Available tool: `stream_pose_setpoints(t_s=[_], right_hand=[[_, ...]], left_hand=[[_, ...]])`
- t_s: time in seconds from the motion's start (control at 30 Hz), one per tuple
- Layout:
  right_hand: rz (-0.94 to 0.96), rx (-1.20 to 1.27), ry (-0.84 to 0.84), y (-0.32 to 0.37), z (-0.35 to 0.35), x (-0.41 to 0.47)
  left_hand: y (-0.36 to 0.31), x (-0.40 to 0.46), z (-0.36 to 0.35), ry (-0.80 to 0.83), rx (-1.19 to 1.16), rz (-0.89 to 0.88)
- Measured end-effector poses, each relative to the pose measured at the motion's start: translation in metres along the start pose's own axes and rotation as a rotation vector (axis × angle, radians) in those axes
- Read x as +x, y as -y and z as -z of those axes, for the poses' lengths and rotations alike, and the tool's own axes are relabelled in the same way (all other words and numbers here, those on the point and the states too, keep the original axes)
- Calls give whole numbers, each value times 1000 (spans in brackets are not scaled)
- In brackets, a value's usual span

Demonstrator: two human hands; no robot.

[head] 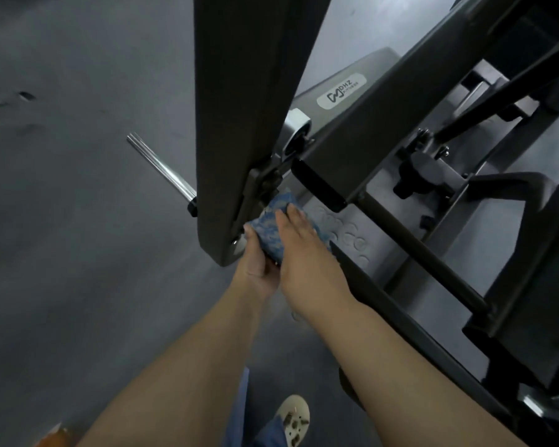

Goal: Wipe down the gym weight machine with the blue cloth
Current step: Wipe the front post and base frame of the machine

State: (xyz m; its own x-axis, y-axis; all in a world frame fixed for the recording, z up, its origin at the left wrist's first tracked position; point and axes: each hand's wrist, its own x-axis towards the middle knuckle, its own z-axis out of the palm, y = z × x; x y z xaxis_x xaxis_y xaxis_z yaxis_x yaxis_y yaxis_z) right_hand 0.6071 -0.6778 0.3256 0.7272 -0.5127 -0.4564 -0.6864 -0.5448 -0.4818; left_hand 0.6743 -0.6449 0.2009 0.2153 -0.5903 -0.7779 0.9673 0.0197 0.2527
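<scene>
Your left hand [255, 262] grips the blue cloth [276, 227], right hand [299, 253] flat-fingered atop it at the machine's lower arm [239, 124]; most frame likely unwiped.

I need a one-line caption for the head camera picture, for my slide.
Both hands, left hand and right hand, hold a blue cloth against the lower end of a gym machine's dark arm.

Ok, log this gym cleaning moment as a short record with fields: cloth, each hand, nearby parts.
cloth: blue cloth, pressed at the lower end of the dark arm
left hand: grips the cloth from below
right hand: fingers flat on top of the cloth
nearby: chrome bar sticking out to the left; foot plate behind the hands
floor: grey
</scene>
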Motion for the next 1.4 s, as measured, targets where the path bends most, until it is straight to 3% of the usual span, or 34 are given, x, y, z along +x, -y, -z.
stream_pose_setpoints(t_s=[0.13,0.37,0.53,0.67,0.83,1.03,1.4], right_hand=[[7,124,-65,-8,7,5],[35,-216,-75,-20,-8,-19],[-92,-362,-156,-37,-23,-53],[-173,-398,-219,-67,-36,-88],[-263,-400,-180,-100,-43,-130],[-287,-379,-228,-132,-47,-177],[-536,-265,-320,-145,-57,-220]], left_hand=[[-3,-2,-4,-17,6,28],[15,-20,-12,-70,47,153],[65,-71,-28,41,124,194],[102,-77,-27,6,38,245],[147,-85,-22,-23,132,309],[202,-99,-28,-13,48,354],[252,-136,-51,-14,302,433]])
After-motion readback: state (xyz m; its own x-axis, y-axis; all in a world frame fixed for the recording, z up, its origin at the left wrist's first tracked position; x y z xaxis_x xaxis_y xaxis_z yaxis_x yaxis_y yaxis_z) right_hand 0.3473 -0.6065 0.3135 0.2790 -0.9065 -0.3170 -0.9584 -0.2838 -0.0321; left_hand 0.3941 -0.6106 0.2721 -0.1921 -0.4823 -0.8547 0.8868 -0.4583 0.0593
